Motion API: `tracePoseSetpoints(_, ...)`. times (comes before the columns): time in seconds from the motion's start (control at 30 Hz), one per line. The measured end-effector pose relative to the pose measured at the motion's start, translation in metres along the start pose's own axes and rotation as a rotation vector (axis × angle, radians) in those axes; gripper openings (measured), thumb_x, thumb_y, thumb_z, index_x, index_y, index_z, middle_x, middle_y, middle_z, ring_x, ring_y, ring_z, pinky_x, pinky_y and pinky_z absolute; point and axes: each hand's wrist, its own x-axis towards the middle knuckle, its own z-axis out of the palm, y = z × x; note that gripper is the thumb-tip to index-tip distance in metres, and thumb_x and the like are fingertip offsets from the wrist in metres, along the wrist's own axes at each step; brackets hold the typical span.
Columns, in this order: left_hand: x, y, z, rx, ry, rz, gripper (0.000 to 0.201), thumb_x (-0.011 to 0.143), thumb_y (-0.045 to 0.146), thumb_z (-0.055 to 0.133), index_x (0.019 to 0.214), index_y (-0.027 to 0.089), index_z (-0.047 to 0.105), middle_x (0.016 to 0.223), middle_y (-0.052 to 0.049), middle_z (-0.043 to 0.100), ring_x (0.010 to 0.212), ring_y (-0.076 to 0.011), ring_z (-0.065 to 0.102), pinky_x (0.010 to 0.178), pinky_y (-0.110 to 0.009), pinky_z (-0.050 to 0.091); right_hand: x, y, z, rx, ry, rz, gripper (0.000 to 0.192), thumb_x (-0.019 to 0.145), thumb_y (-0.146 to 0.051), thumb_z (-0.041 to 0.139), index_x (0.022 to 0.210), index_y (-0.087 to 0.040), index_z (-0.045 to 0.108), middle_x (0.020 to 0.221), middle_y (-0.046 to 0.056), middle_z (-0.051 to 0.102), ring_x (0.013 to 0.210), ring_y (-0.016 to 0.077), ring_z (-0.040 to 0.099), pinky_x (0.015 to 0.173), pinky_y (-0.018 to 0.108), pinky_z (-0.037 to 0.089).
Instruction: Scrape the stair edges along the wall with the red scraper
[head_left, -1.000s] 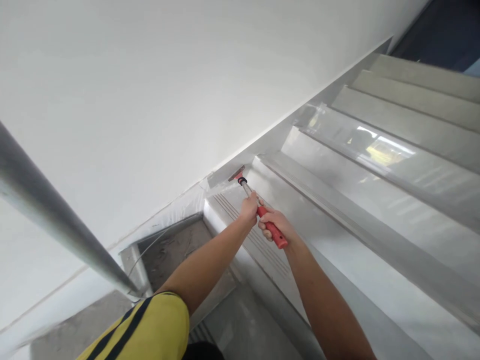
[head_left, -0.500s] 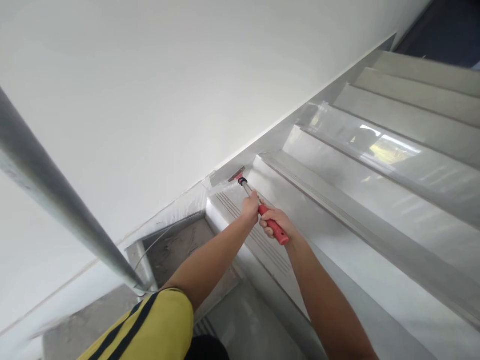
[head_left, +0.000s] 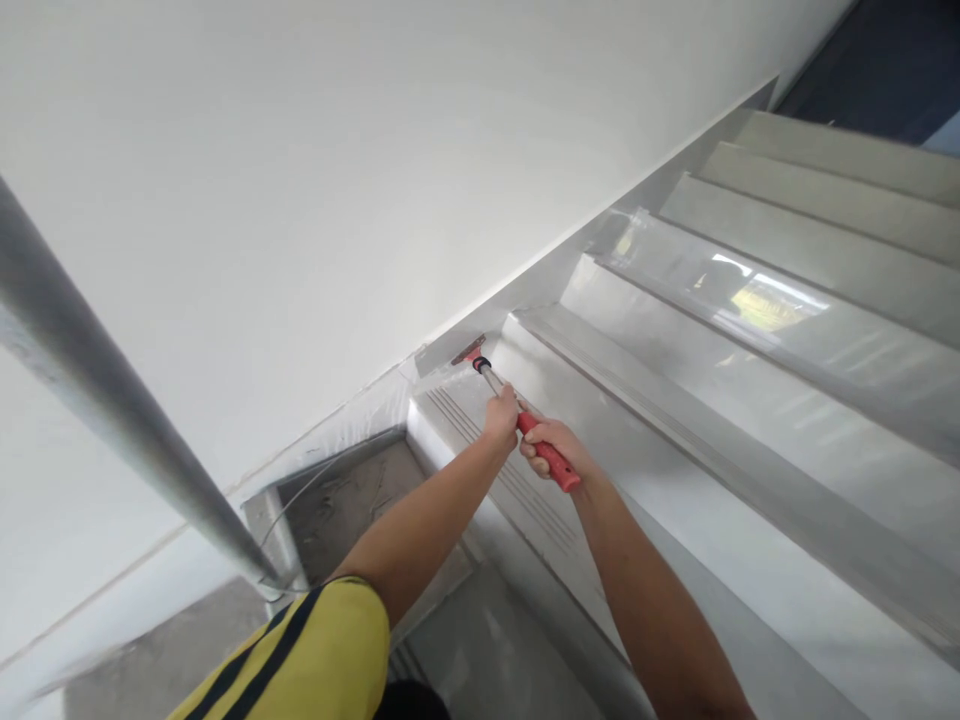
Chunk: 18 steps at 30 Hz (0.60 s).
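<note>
We are gripping the scraper (head_left: 516,420) two-handed: left hand (head_left: 501,412) clamped on its metal shaft for pressure, right hand (head_left: 553,447) closed around the red handle for steering. Its blade is meeting the grey skirting (head_left: 450,350) at the stair tread's (head_left: 637,420) wall edge.

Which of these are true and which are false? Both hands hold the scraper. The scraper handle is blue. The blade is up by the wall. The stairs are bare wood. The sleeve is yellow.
1. Both hands hold the scraper. True: the left hand grips the metal shaft and the right hand grips the handle.
2. The scraper handle is blue. False: it is red.
3. The blade is up by the wall. True: it sits at the grey strip along the foot of the wall.
4. The stairs are bare wood. False: they are grey, and some are covered with shiny clear film.
5. The sleeve is yellow. True, with dark stripes.
</note>
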Motion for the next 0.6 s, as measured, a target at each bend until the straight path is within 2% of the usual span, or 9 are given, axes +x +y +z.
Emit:
tracePoseSetpoints(0.3,0.005,-0.002,0.003,-0.008,-0.012,-0.019,0.027,0.087,0.029,0.042,0.064,0.016,0.047,0.050,-0.001,0.048,0.044,-0.0102,0.045,0.050,-0.023,0.040,0.007,0.003,-0.006,0.011,0.005,0.012,0.050,0.062,-0.025,0.055,0.111,-0.020,0.046,0.054,-0.007,0.052,0.032,0.0070,0.043,0.031,0.014,0.026)
tracePoseSetpoints(0.43,-0.002,-0.003,0.002,-0.009,-0.007,-0.013,0.027,0.088,0.030,0.042,0.065,0.016,0.046,0.048,-0.001,0.048,0.042,-0.0105,0.044,0.047,-0.023,0.038,0.001,0.005,-0.005,0.012,0.004,0.003,0.054,0.062,-0.024,0.055,0.115,-0.019,0.045,0.053,-0.008,0.051,0.031,0.0065,0.042,0.030,0.015,0.026)
tracePoseSetpoints(0.5,-0.011,-0.001,-0.005,-0.021,0.003,0.003,0.026,0.088,0.030,0.042,0.066,0.016,0.046,0.048,0.000,0.047,0.042,-0.0101,0.044,0.047,-0.022,0.038,-0.006,0.007,0.004,0.011,-0.010,0.004,0.052,0.063,-0.025,0.054,0.113,-0.019,0.045,0.054,-0.008,0.051,0.032,0.0067,0.042,0.030,0.015,0.027)
tracePoseSetpoints(0.6,-0.028,0.005,-0.029,-0.066,-0.036,0.012,0.024,0.086,0.034,0.046,0.070,0.016,0.046,0.050,0.001,0.049,0.042,-0.0101,0.044,0.046,-0.022,0.038,-0.015,0.015,0.029,0.004,-0.020,-0.001,0.043,0.063,-0.024,0.053,0.105,-0.018,0.047,0.054,-0.007,0.052,0.032,0.0082,0.044,0.030,0.016,0.030)
